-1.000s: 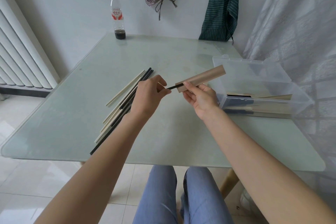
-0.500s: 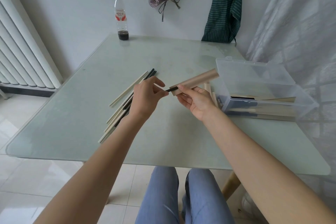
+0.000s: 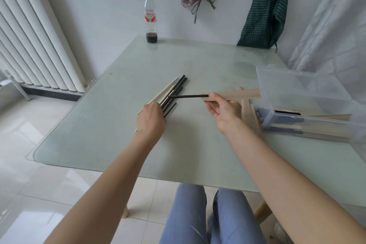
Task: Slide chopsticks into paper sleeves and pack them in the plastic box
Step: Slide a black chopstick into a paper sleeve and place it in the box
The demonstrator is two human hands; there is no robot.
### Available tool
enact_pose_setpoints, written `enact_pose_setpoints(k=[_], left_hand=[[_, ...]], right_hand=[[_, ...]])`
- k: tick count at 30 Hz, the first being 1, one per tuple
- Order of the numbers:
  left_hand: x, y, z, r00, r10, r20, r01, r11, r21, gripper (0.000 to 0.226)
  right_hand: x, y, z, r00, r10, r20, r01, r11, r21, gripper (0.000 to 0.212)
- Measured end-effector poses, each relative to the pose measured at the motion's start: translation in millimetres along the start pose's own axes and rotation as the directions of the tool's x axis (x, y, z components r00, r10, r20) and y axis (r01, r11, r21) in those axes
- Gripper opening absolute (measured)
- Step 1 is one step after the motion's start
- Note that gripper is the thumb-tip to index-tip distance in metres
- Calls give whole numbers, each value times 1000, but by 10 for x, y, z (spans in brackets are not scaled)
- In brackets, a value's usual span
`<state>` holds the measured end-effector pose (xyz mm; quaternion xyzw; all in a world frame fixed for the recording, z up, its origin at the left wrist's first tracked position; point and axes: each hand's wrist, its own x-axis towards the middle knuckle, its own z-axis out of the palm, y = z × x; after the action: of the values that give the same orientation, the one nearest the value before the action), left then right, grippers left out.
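Observation:
My right hand is shut on a tan paper sleeve, held level above the table. A black chopstick sticks out of the sleeve's left end. My left hand lies knuckles-up on a pile of loose black and pale chopsticks. Its fingers curl down onto the pile and are hidden, so any grip does not show. The clear plastic box stands at the right with its lid open, and sleeved chopsticks lie inside. Spare empty sleeves lie beside the box.
The glass table has a nearly empty bottle at its far edge. A white radiator stands at the left, aprons hang on the back wall, and a curtain is at the right. My knees show under the near edge.
My left hand has let go of the black chopstick's end and dropped left onto the loose pile. More of the chopstick now shows outside the sleeve, which my right hand holds more level.

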<state>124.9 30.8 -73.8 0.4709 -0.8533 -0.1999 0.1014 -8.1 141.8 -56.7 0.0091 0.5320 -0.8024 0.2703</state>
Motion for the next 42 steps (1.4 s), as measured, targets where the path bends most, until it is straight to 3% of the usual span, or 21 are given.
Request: enact_pose_setpoints(k=[3,6,8,12,17,28,42], left_hand=[[8,26,1,1000,-9,8,8,997,79,16],[-33,86,6,997,74,35,-79,985,157,11],[-40,127,21,991,121,55,-126,986,111,19],[-44,221,39,967,229,114,-203,958,-201,13],[-152,356,-40,939,342,-37,-343,925,-166,10],[-242,550,-67,914,356,-193,-392,897,-202,9],[-248,656,-70,919,365,-151,-391,894,-219,11]], right_hand=[[17,-3,-3,1000,0,2,0,1000,4,10],[37,-7,-21,1000,0,-4,0,1000,-3,8],[27,-21,-28,1000,-12,-11,12,1000,1,10],[-14,-76,-46,996,-64,-57,68,995,77,26],[37,-115,-107,992,-81,-96,92,989,113,17],[52,-279,-320,989,-112,-95,119,990,73,12],[3,-295,-405,996,-89,-2,89,995,-41,5]])
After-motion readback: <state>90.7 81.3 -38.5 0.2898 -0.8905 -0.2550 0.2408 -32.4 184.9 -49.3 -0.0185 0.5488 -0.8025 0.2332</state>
